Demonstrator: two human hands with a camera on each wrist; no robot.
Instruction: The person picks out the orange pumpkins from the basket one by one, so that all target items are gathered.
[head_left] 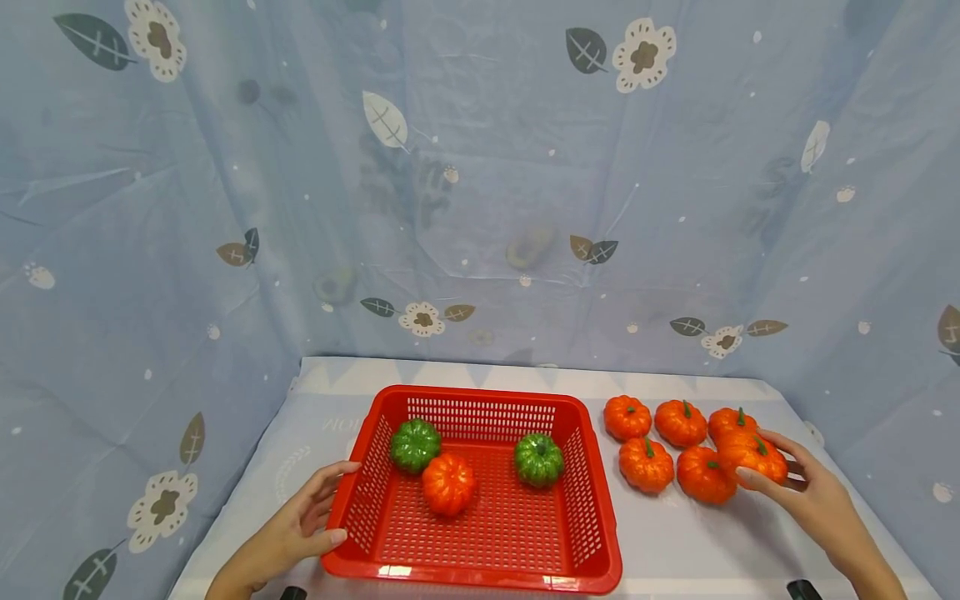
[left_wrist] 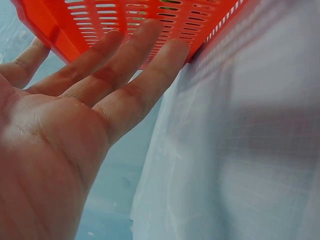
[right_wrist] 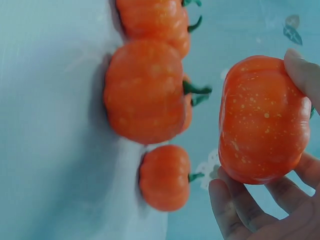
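A red plastic basket with slotted walls holds two small green pumpkins, one at the left and one at the right, and an orange pumpkin between them. My left hand touches the basket's left side. In the left wrist view its fingers extend along the slotted wall. At the right, my right hand grips an orange pumpkin between thumb and fingers, raised over the others. The right wrist view shows this pumpkin with yellow specks; its stem is mostly hidden.
Several orange pumpkins sit in two rows right of the basket, among them a front one and a back one. A pale cloth covers the table. Blue patterned curtains hang behind and at both sides.
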